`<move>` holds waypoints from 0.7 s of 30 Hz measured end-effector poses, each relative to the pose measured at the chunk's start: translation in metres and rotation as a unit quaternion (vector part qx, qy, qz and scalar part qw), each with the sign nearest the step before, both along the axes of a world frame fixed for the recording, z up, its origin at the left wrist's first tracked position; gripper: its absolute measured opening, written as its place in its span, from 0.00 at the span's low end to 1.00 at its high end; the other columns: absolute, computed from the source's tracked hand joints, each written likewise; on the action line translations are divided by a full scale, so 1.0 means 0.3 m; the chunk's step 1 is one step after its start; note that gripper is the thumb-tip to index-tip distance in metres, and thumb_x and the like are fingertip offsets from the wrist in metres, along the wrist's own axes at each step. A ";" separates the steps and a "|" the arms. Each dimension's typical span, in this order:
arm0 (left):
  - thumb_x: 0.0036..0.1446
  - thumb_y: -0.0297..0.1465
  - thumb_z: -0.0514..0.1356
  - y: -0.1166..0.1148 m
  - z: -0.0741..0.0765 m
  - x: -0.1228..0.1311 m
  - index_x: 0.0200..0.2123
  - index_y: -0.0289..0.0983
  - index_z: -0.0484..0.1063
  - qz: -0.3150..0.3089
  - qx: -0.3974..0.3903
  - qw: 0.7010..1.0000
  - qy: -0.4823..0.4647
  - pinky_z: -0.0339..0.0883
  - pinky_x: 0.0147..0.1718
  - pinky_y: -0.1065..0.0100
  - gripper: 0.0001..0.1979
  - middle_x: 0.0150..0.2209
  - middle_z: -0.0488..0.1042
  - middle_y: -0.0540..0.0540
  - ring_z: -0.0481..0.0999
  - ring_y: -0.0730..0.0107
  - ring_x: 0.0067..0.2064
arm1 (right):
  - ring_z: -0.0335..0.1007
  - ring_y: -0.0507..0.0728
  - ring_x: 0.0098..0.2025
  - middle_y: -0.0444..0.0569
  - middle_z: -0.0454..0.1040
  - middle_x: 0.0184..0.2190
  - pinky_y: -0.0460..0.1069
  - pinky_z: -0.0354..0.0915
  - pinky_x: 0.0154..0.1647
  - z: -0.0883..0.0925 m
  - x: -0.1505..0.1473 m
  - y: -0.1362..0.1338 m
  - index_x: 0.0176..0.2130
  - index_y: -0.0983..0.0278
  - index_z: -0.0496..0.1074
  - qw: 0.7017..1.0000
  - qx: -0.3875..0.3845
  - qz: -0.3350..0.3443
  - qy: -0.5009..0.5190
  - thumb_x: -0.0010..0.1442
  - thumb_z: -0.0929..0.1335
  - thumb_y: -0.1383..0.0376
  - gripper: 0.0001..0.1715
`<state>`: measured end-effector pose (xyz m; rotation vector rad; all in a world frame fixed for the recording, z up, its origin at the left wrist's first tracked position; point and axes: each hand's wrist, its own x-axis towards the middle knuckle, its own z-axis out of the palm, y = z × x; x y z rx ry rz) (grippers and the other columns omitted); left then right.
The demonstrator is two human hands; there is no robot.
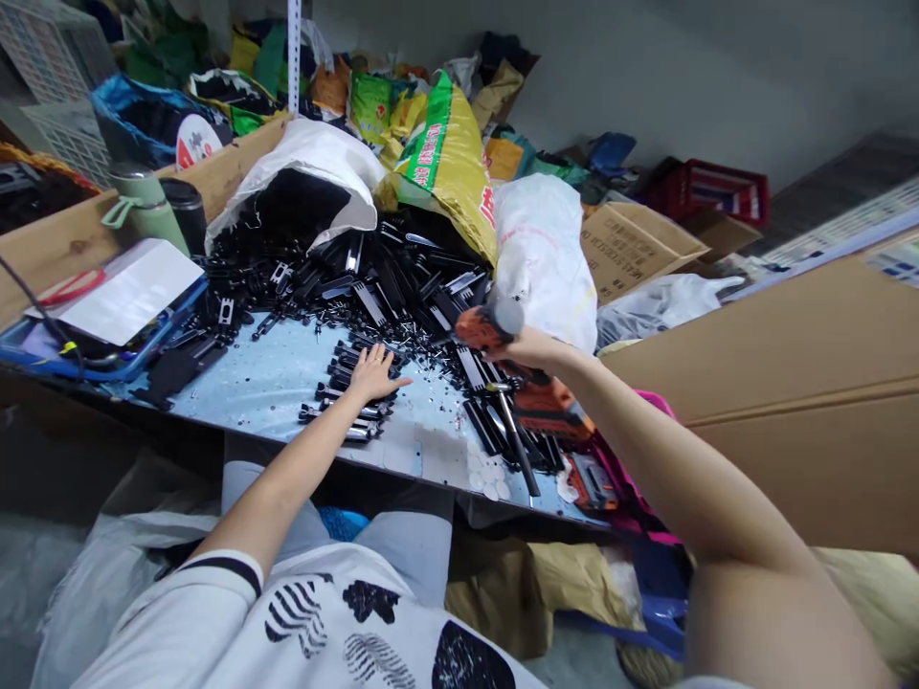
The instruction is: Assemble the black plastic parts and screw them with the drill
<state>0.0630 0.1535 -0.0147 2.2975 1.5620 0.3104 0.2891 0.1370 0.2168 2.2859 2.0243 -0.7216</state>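
My left hand (374, 375) lies with fingers spread over a row of black metal parts (351, 407) on the light blue worktop (277, 368). Nothing is gripped in it. In my right hand (529, 349) is an orange cordless drill (484, 327), held above the table and slightly blurred. Its fingers are wrapped round the handle, with the battery end low towards the right. Below it lies a hammer (518, 440), among flat black bars (488, 426). Small screws (416, 349) are scattered between both hands and a large heap of black parts (373, 273).
A white sack (316, 153), a yellow sack (452, 163) and another white bag (546, 249) stand behind the heap. On the left are a blue tray (136, 359) and a green bottle (147, 206). Cardboard (796, 383) borders the right side. A spare battery (593, 481) rests near the front edge.
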 end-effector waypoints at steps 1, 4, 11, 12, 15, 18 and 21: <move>0.53 0.60 0.39 -0.010 -0.001 0.005 0.65 0.31 0.50 -0.011 -0.001 1.000 -0.001 0.33 0.63 0.51 0.47 0.67 0.43 0.35 0.39 0.53 0.68 | 0.60 0.49 0.19 0.44 0.66 0.17 0.44 0.59 0.22 -0.014 -0.075 0.048 0.29 0.70 0.70 0.999 -0.032 0.033 0.019 0.46 0.71 0.67 0.09; 0.54 0.60 0.39 -0.026 -0.002 0.008 0.65 0.31 0.49 -0.027 -0.007 1.000 0.002 0.34 0.63 0.51 0.47 0.67 0.42 0.36 0.39 0.53 0.68 | 0.58 0.49 0.17 0.41 0.64 0.15 0.44 0.57 0.19 -0.046 -0.283 0.180 0.29 0.69 0.70 0.989 -0.098 0.110 0.020 0.46 0.70 0.66 0.09; 0.51 0.63 0.40 -0.032 -0.006 0.006 0.64 0.30 0.48 -0.019 -0.002 1.000 -0.017 0.33 0.64 0.52 0.50 0.67 0.41 0.36 0.36 0.50 0.68 | 0.58 0.49 0.18 0.42 0.64 0.15 0.45 0.56 0.20 -0.047 -0.543 0.344 0.26 0.70 0.70 0.962 -0.158 0.187 -0.120 0.46 0.71 0.62 0.11; 0.50 0.63 0.41 -0.032 -0.008 0.008 0.65 0.31 0.48 -0.018 -0.004 1.000 -0.019 0.32 0.64 0.51 0.51 0.67 0.41 0.36 0.35 0.50 0.68 | 0.58 0.49 0.18 0.42 0.64 0.15 0.45 0.56 0.20 -0.051 -0.555 0.356 0.25 0.70 0.70 0.958 -0.163 0.197 -0.128 0.46 0.71 0.63 0.11; 0.49 0.64 0.41 -0.028 -0.016 0.012 0.65 0.31 0.47 -0.020 -0.008 0.999 -0.023 0.30 0.64 0.52 0.51 0.68 0.41 0.37 0.35 0.51 0.68 | 0.57 0.48 0.18 0.41 0.63 0.15 0.44 0.55 0.20 -0.069 -0.575 0.375 0.25 0.69 0.70 0.947 -0.167 0.231 -0.148 0.46 0.70 0.66 0.07; 0.48 0.64 0.41 -0.022 -0.017 0.012 0.65 0.29 0.47 -0.027 -0.013 0.999 -0.024 0.30 0.64 0.52 0.53 0.68 0.40 0.35 0.34 0.51 0.68 | 0.58 0.48 0.19 0.41 0.64 0.15 0.44 0.55 0.20 -0.074 -0.577 0.361 0.24 0.69 0.70 0.949 -0.149 0.240 -0.141 0.45 0.70 0.67 0.06; 0.50 0.63 0.41 -0.022 -0.014 0.007 0.64 0.29 0.50 -0.032 -0.008 0.999 -0.027 0.31 0.64 0.50 0.51 0.67 0.42 0.34 0.37 0.51 0.68 | 0.59 0.49 0.19 0.42 0.64 0.14 0.45 0.55 0.19 -0.049 -0.577 0.319 0.22 0.69 0.69 0.951 -0.155 0.234 -0.130 0.45 0.70 0.65 0.09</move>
